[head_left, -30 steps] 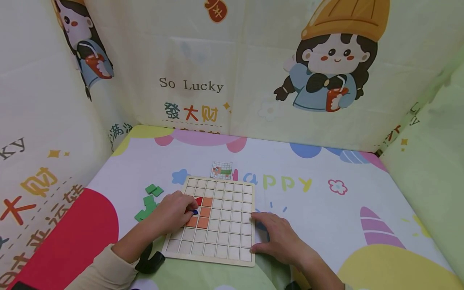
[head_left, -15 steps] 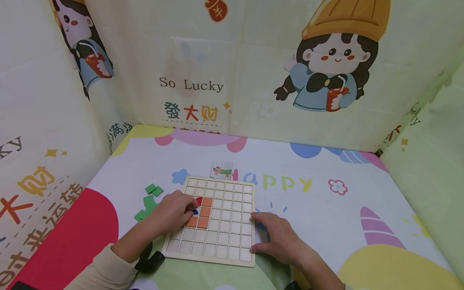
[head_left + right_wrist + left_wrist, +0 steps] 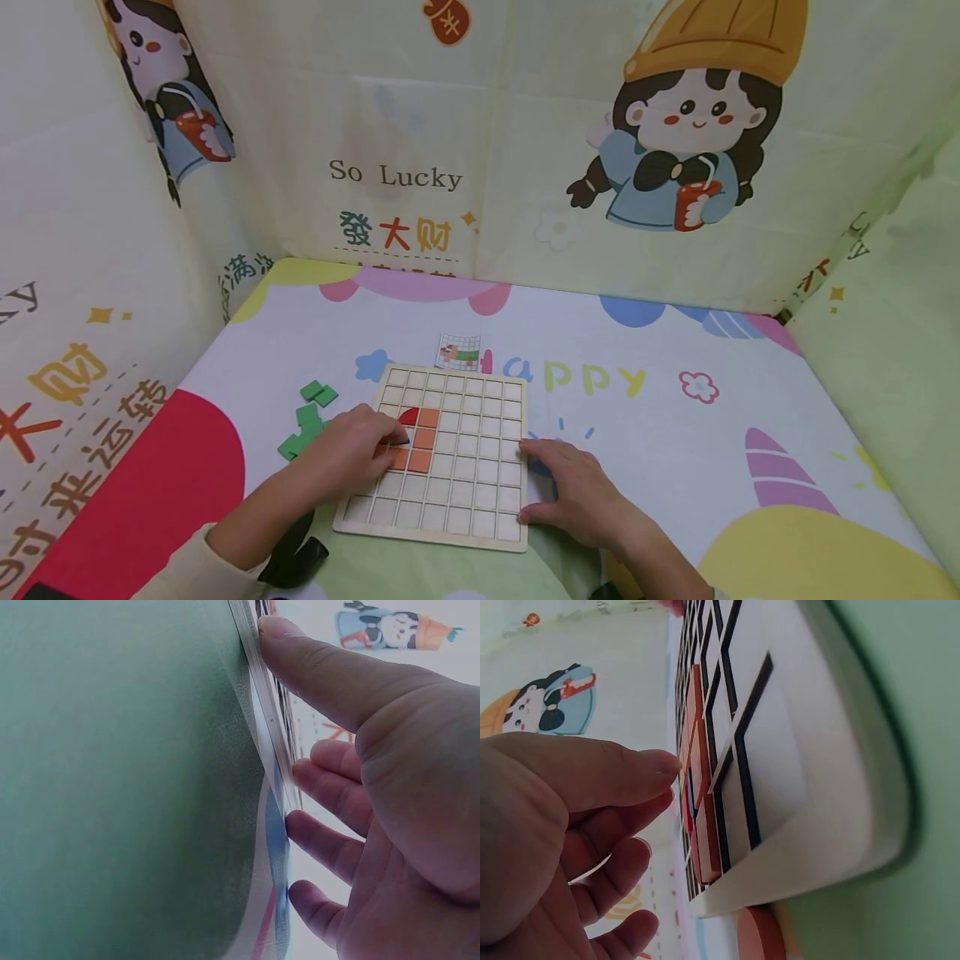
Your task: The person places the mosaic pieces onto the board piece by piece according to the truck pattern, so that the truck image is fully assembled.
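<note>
A pale wooden grid board (image 3: 480, 542) lies flat, with several orange square tiles (image 3: 425, 438) and a red quarter-round tile (image 3: 408, 416) in its cells. My left hand (image 3: 356, 450) is over the board's left part, its thumb and index fingertips at a small blue tile (image 3: 406, 441) that they partly cover. In the left wrist view those two tips stand slightly apart, the blue tile (image 3: 691, 787) showing just beyond them among orange tiles. My right hand (image 3: 577, 487) touches the board's right edge with thumb and fingers, extended and spread in the right wrist view.
Several loose green tiles (image 3: 307, 415) lie left of the board. Another orange piece (image 3: 761, 934) sits off the board's edge, seen in the left wrist view. Behind the board is a small pattern card (image 3: 459, 353). Printed cloth walls (image 3: 525, 150) enclose the table.
My left hand has shifted slightly left and toward me, uncovering more of the red tile. The blue tile shows as a thinner sliver. My right hand and the board have hardly moved.
</note>
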`<action>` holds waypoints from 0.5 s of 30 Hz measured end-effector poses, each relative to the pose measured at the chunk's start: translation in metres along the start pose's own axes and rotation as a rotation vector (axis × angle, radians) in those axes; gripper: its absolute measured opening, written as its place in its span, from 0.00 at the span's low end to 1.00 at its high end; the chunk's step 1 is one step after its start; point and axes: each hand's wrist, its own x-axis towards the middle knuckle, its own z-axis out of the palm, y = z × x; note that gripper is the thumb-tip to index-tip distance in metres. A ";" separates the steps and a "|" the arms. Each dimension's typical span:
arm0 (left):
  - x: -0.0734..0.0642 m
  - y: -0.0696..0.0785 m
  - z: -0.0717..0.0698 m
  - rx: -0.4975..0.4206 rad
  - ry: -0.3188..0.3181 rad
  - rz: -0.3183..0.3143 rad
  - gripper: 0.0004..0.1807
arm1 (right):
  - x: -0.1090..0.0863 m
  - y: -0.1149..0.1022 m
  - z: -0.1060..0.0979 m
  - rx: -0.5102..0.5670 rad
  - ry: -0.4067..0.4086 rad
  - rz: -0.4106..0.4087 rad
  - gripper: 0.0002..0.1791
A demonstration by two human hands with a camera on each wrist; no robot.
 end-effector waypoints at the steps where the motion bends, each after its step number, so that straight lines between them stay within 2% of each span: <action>1: -0.001 0.000 0.000 -0.001 0.002 0.011 0.07 | 0.000 0.000 0.000 -0.001 -0.002 0.001 0.43; 4: -0.003 -0.001 0.000 -0.003 0.006 0.031 0.07 | 0.000 0.000 0.000 -0.001 -0.007 0.006 0.43; 15: -0.007 -0.002 0.001 -0.027 -0.022 0.026 0.08 | 0.000 0.000 0.000 -0.012 0.011 -0.012 0.42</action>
